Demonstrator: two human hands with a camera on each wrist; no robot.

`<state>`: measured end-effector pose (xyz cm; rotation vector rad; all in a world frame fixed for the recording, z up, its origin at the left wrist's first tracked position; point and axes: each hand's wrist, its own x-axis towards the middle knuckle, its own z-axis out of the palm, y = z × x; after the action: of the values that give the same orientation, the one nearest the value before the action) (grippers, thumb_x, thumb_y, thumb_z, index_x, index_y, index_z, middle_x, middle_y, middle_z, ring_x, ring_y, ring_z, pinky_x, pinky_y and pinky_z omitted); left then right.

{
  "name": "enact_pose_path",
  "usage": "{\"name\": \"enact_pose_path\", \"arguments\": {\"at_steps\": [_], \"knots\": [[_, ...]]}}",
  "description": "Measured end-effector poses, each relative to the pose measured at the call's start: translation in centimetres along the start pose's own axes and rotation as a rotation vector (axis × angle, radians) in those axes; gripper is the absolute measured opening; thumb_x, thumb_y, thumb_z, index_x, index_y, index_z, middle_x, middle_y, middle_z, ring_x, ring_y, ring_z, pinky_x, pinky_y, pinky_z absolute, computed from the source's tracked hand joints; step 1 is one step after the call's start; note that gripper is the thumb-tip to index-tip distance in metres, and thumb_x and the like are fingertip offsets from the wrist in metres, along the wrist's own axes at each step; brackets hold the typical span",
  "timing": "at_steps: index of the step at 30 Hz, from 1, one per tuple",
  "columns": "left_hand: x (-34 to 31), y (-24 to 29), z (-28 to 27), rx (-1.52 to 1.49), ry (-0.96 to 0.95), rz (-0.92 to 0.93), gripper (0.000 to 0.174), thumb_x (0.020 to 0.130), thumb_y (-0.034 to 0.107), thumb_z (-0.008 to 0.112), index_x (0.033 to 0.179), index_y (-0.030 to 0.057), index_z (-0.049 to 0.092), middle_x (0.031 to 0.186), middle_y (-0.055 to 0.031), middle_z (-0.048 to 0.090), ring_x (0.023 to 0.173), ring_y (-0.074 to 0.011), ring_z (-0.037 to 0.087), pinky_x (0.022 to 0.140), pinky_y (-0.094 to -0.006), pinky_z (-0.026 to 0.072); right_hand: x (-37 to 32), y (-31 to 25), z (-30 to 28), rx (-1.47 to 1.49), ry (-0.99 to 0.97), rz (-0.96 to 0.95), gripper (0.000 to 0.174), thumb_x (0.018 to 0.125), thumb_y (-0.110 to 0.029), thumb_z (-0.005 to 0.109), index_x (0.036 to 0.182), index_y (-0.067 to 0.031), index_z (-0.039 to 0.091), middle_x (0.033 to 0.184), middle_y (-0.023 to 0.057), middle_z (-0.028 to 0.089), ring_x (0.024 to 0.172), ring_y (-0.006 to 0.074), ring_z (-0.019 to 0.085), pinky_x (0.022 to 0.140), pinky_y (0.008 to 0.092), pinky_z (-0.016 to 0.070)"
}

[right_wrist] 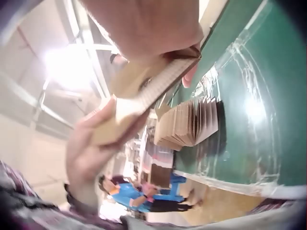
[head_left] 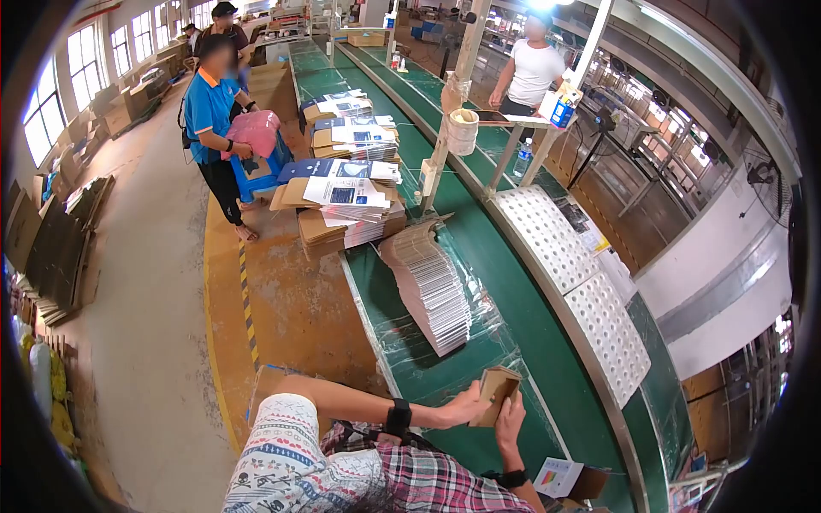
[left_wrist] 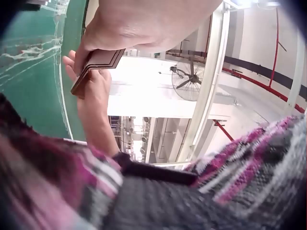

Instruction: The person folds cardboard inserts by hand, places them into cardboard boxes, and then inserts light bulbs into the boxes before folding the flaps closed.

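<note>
Both hands hold a small brown folded cardboard piece (head_left: 494, 395) over the green conveyor belt (head_left: 445, 385). My left hand (head_left: 462, 408) grips its left side. On the opposite side, my right hand (head_left: 510, 419) has its thumb and fingers around the edge. Seen from the left wrist, the cardboard (left_wrist: 103, 60) shows several layered, bent edges between the hands. In the right wrist view its long pale inner face slants between the left hand (right_wrist: 88, 151) and the right hand (right_wrist: 148, 24). A fanned row of similar folded cardboard (head_left: 432, 291) lies on the belt ahead.
Stacks of flat printed boxes (head_left: 351, 192) sit farther up the belt. A white printed box (head_left: 558, 477) lies near my right forearm. Perforated white panels (head_left: 573, 274) line the right side. A person in blue (head_left: 214, 111) carries a pink bundle; another in white (head_left: 532, 73) stands across.
</note>
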<state>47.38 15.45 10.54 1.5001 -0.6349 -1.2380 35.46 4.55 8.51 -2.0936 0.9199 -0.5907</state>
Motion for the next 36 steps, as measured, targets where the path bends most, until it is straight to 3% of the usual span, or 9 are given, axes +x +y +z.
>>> {"name": "enact_pose_path", "arguments": {"at_steps": [7, 13, 16, 19, 23, 25, 29, 31, 36], "knots": [[3.3, -2.1, -4.0, -0.216, -0.147, 0.231, 0.044, 0.089, 0.011, 0.041, 0.131, 0.0026, 0.03, 0.118, -0.0074, 0.046, 0.109, -0.0139, 0.043, 0.093, -0.029, 0.0363, 0.5, -0.2, -0.9, 1.528, -0.048, 0.59, 0.037, 0.094, -0.032, 0.039, 0.119, -0.0072, 0.048, 0.117, 0.0069, 0.054, 0.104, 0.0233, 0.054, 0.088, 0.0384, 0.0442], [3.1, -2.6, -4.1, -0.087, -0.236, 0.168, 0.04, 0.087, 0.013, 0.043, 0.124, 0.0003, 0.035, 0.114, -0.0093, 0.049, 0.105, -0.0149, 0.046, 0.09, -0.0294, 0.0382, -0.7, -0.4, -2.1, 1.291, -0.315, 0.492, 0.039, 0.091, -0.029, 0.047, 0.117, -0.0003, 0.046, 0.113, 0.0101, 0.055, 0.099, 0.0232, 0.056, 0.086, 0.0383, 0.0457], [0.5, 1.6, -2.6, 0.312, -0.137, 0.053, 0.032, 0.082, 0.013, 0.047, 0.11, -0.0013, 0.041, 0.098, -0.012, 0.054, 0.093, -0.0153, 0.05, 0.079, -0.0325, 0.0436, -1.4, 1.5, -1.5, 1.123, -0.247, 0.401, 0.037, 0.09, -0.025, 0.052, 0.112, 0.0045, 0.047, 0.105, 0.0119, 0.058, 0.092, 0.0223, 0.059, 0.082, 0.0348, 0.0476], [1.6, 0.0, -2.6, 0.258, -0.143, 0.083, 0.034, 0.081, 0.011, 0.046, 0.113, -0.0011, 0.041, 0.1, -0.0095, 0.055, 0.095, -0.0142, 0.05, 0.08, -0.0315, 0.0439, -1.6, 1.8, -1.1, 1.066, -0.191, 0.385, 0.035, 0.09, -0.023, 0.051, 0.109, 0.0056, 0.047, 0.099, 0.0112, 0.059, 0.088, 0.0209, 0.06, 0.078, 0.0326, 0.0484], [4.9, -2.3, -6.3, -0.083, -0.496, 0.22, 0.042, 0.079, 0.007, 0.048, 0.119, 0.0004, 0.042, 0.107, -0.0053, 0.055, 0.098, -0.0132, 0.051, 0.085, -0.0304, 0.0442, -1.4, 0.0, -2.3, 1.1, -0.235, 0.461, 0.043, 0.087, -0.026, 0.054, 0.12, 0.0, 0.043, 0.108, 0.0123, 0.056, 0.096, 0.0211, 0.057, 0.083, 0.0324, 0.0459], [4.6, 0.7, -8.7, 0.026, -0.576, -0.048, 0.042, 0.077, 0.006, 0.05, 0.119, 0.0006, 0.043, 0.107, -0.0056, 0.055, 0.098, -0.013, 0.051, 0.086, -0.0304, 0.0432, -0.3, -1.8, -3.8, 0.94, -0.298, 0.403, 0.049, 0.086, -0.026, 0.056, 0.125, -0.0033, 0.04, 0.113, 0.0128, 0.053, 0.1, 0.021, 0.054, 0.085, 0.0319, 0.0443], [6.2, 0.7, -9.0, 0.362, -0.891, -0.116, 0.042, 0.076, 0.005, 0.051, 0.118, 0.0015, 0.044, 0.106, -0.006, 0.055, 0.096, -0.0144, 0.052, 0.082, -0.0316, 0.0444, 0.7, -3.2, -4.4, 0.487, -0.611, 0.19, 0.049, 0.082, -0.024, 0.058, 0.123, -0.0016, 0.043, 0.111, 0.0104, 0.054, 0.097, 0.0158, 0.053, 0.082, 0.0276, 0.043], [5.8, 1.4, -8.5, 0.375, -0.891, -0.134, 0.044, 0.073, 0.004, 0.053, 0.117, 0.0008, 0.045, 0.102, -0.0071, 0.057, 0.092, -0.0159, 0.054, 0.079, -0.0324, 0.0454, 0.6, -3.9, -3.3, 0.413, -0.761, 0.171, 0.045, 0.082, -0.025, 0.058, 0.118, -0.0001, 0.047, 0.105, 0.0082, 0.057, 0.093, 0.0129, 0.053, 0.08, 0.0252, 0.0427], [5.7, -3.1, -7.4, 0.39, -0.873, -0.063, 0.039, 0.07, 0.007, 0.056, 0.108, -0.0015, 0.052, 0.092, -0.0064, 0.059, 0.083, -0.0159, 0.056, 0.068, -0.0337, 0.0477, -2.1, -2.0, -1.1, 0.425, -0.686, 0.164, 0.045, 0.079, -0.02, 0.061, 0.116, 0.0019, 0.047, 0.103, 0.0082, 0.057, 0.094, 0.0136, 0.053, 0.083, 0.0284, 0.0429]]}}
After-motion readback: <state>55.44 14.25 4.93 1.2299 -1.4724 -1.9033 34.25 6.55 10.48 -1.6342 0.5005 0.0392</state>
